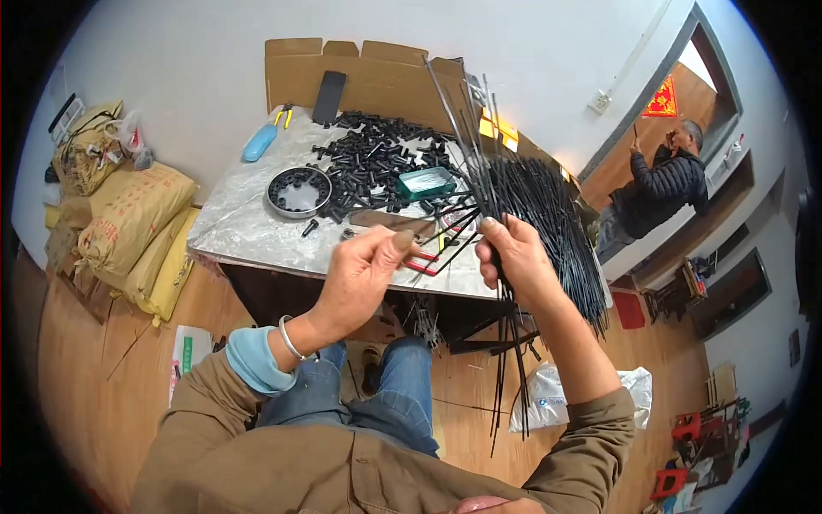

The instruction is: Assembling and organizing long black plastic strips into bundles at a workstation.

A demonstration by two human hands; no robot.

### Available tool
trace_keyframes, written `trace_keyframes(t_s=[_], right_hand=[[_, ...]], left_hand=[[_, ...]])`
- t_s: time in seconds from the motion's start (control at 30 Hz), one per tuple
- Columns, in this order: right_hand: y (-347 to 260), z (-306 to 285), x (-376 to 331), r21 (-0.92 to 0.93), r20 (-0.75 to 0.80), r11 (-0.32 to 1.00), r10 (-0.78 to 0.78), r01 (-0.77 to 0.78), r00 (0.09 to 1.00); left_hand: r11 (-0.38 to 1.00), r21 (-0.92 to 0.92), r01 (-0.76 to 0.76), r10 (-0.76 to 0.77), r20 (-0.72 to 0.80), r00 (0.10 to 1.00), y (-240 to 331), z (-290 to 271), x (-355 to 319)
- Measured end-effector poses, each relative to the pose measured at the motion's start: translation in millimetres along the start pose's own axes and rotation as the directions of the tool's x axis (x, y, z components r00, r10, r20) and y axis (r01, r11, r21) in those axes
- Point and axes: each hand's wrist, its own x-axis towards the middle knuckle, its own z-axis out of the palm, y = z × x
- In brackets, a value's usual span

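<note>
My right hand [519, 257] is wrapped round a loose bundle of long thin black rods [507, 330], which stand up past the table's height and hang down below its front edge. To its left, my left hand [366, 272] is closed, thumb against the curled fingers; whatever it may pinch is too small to make out. Under the hands, near the table's front edge, lie a brown flat strip [390, 223] and a red-handled tool [423, 262]. A heap of black bolt-like pieces [377, 158] lies beyond, beside a round metal dish [299, 190] of small black parts.
Many more black rods [556, 231] lie along the table's right side. A green box [426, 183], a blue holder [259, 143] and yellow-handled pliers [285, 111] sit on the table [231, 206]. Cardboard [377, 77] stands behind. Yellow sacks [141, 218] are stacked left; a person [659, 184] stands right.
</note>
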Motion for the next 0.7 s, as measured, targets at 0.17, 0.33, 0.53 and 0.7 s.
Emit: trace_keyframes(t_s=[0.17, 0.33, 0.53, 0.7], right_hand=[[12, 20, -13, -0.102, 0.081, 0.995, -0.015, 0.023, 0.997], [31, 39, -22, -0.006, 0.196, 1.0, 0.02, -0.019, 0.98], [62, 51, -18, 0.09, 0.164, 0.995, -0.065, 0.051, 0.984], [58, 79, 33, 0.16, 0.119, 0.92, -0.377, 0.357, 0.918]], left_hand=[[0.611, -0.518, 0.598, -0.294, 0.552, 0.78, -1, 44, 4], [0.636, -0.492, 0.595, -0.373, 0.479, 0.795, 13, 51, 23], [0.537, -0.744, 0.398, -0.251, 0.309, 0.917, 25, 36, 87], [0.797, -0.603, -0.03, 0.118, 0.108, 0.987, 80, 1, 133]])
